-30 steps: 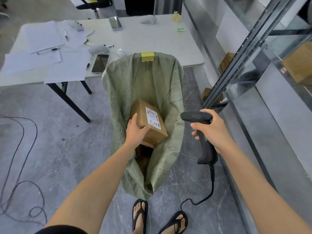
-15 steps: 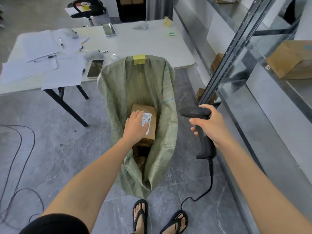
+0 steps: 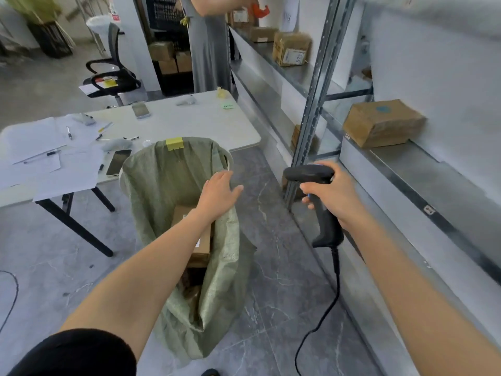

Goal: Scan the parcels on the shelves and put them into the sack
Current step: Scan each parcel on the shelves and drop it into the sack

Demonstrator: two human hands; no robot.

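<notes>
One brown cardboard parcel lies inside the green woven sack. The left hand hovers empty above it, fingers spread. The right hand grips the black corded scanner. A taped brown box and others wait on the grey metal shelves.

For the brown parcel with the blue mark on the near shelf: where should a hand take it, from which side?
Probably from the aisle side, with the open left hand; the right hand holds the scanner. The parcel lies flat at the front edge of the shelf, wall behind, so clamp its near end, thumb on top.
</notes>
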